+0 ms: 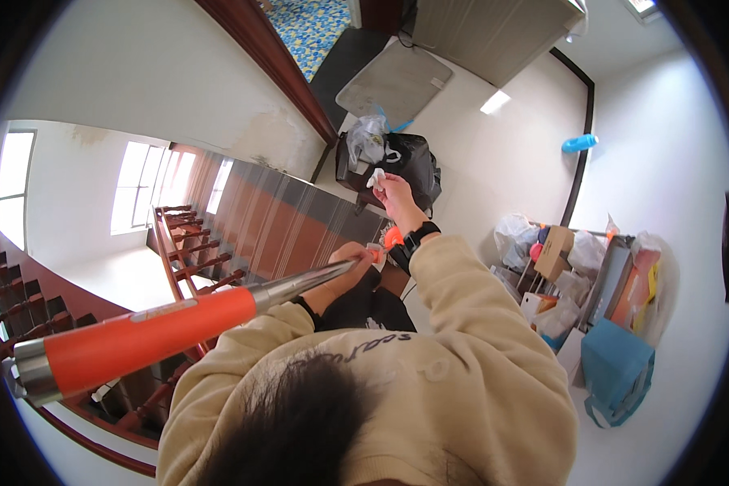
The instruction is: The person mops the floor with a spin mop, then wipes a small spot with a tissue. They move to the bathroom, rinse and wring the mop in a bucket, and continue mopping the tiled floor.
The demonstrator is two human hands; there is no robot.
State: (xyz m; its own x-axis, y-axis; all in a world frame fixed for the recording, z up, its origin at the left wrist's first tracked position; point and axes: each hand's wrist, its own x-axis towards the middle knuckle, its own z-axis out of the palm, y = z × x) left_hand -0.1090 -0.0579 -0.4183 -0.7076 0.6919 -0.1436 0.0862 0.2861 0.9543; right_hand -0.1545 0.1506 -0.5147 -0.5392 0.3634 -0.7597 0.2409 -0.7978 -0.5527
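My left hand (347, 262) grips the steel shaft of a long pole (152, 328), which has an orange sleeve. The pole slants up past my left shoulder. Below the hand, an orange fitting (393, 237) and a greyish fringe show near the floor, so it looks like a mop; my hands and arm partly hide that end. Between the fingertips of my right hand (396, 197) is a crumpled white tissue (376, 178). It is held out over a black plastic bag (422, 161), on which a clear plastic bag (366, 138) lies.
A staircase with wooden railings (182, 249) drops away on my left. To the right stands a rack crowded with bags and boxes (553, 255), beside a teal bag (616, 367). Ahead lie a grey mat (395, 79) and a large appliance (492, 36). A blue bottle (579, 143) rests by the wall.
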